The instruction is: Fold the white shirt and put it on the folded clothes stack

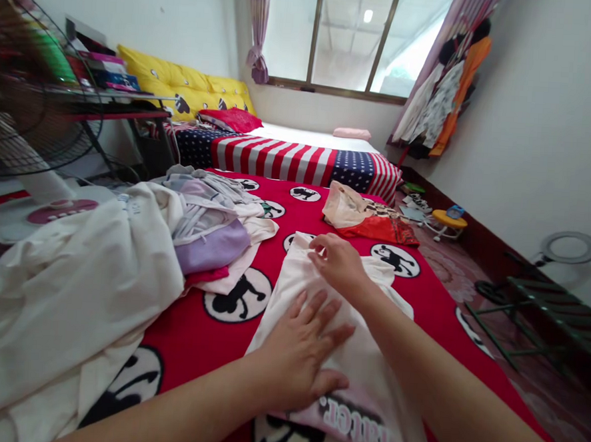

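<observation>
While the left hand lies fingers-spread on the white printed T-shirt at lower centre, the right hand curls near its top edge, pinching or not, I cannot tell.

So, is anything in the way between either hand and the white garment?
Nothing visible: the left hand lies spread directly on the white garment, and the right hand is at its far end, unobstructed.
</observation>
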`<state>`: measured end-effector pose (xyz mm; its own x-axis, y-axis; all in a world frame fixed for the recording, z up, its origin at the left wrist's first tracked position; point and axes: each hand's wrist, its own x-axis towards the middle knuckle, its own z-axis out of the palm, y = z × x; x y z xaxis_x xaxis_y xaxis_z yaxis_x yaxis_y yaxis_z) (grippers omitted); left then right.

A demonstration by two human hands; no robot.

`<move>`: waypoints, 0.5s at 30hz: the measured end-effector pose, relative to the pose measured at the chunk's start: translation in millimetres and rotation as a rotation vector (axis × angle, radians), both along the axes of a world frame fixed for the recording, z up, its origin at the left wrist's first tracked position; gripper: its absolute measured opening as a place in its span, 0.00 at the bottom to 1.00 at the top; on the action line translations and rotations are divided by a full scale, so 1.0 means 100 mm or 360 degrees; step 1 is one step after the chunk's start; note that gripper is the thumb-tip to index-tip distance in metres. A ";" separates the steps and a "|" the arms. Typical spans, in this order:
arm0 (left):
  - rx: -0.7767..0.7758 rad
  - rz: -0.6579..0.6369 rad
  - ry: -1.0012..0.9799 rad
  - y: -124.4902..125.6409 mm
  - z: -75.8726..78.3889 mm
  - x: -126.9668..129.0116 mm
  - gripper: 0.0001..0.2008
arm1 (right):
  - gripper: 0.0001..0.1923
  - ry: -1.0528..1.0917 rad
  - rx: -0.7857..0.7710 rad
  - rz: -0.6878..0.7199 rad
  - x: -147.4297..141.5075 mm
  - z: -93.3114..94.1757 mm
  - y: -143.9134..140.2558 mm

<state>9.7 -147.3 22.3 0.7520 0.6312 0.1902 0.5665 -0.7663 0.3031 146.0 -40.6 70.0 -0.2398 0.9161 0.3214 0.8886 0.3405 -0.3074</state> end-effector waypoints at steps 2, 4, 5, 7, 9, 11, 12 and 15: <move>-0.0006 -0.0002 0.0006 -0.02 0.01 0.00 0.34 | 0.11 0.0067 -0.0088 0.0114 -0.19 -0.06 0.09; -0.0007 -0.0021 0.0008 -0.03 0.00 0.00 0.35 | 0.12 0.0060 -0.0088 0.0187 -0.31 -0.13 0.19; -0.0007 -0.0031 0.0008 -0.03 0.00 -0.01 0.35 | 0.11 0.0036 -0.0090 0.0228 -0.33 -0.15 0.23; -0.0004 -0.0041 0.0005 -0.04 -0.01 -0.01 0.35 | 0.05 -0.0023 -0.0135 0.0320 -0.34 -0.16 0.31; 0.0007 -0.0037 -0.0008 -0.04 -0.01 0.00 0.36 | 0.03 0.0027 -0.0181 0.0349 -0.32 -0.12 0.36; 0.0031 0.0007 -0.0039 -0.04 -0.01 0.01 0.39 | 0.05 0.0197 -0.0147 0.0258 -0.30 -0.09 0.39; 0.0042 0.0046 -0.0058 -0.04 -0.01 0.01 0.41 | 0.07 0.0283 -0.0100 0.0181 -0.30 -0.08 0.40; 0.0038 0.0167 -0.0099 -0.04 -0.02 0.02 0.46 | 0.08 0.0343 0.0054 0.0010 -0.32 -0.11 0.42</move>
